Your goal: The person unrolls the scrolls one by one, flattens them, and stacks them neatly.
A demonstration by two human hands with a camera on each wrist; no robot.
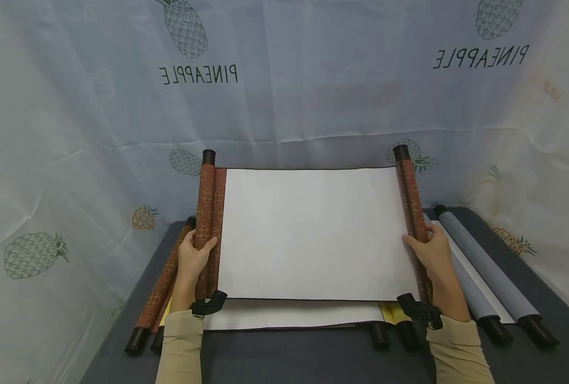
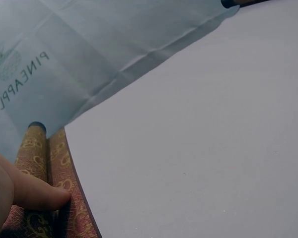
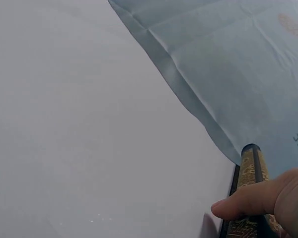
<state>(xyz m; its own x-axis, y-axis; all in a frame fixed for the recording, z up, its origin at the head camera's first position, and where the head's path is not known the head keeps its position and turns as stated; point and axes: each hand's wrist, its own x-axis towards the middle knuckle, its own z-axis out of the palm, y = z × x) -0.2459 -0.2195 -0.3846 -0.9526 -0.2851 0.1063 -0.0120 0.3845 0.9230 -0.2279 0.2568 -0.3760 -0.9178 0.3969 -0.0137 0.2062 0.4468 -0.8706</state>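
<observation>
A hanging scroll with blank white paper (image 1: 313, 234) is spread between my two hands, raised above the table. Its left roller (image 1: 205, 208), in reddish-brown patterned cloth with a black end knob, is gripped by my left hand (image 1: 194, 258); the thumb lies across the cloth in the left wrist view. On the other side, my right hand (image 1: 435, 253) grips the right roller (image 1: 411, 197), its thumb (image 3: 243, 201) over the front near the paper's edge. The fingers behind both rollers are mostly hidden.
Beneath lies another partly unrolled scroll (image 1: 289, 313) with yellow cloth (image 1: 393, 312) at its right. Reddish-brown rolls (image 1: 161, 288) lie at the left. A grey-blue scroll (image 1: 490, 261) lies at the right of the dark table (image 1: 265, 357). A pineapple-print curtain (image 1: 313, 106) hangs behind.
</observation>
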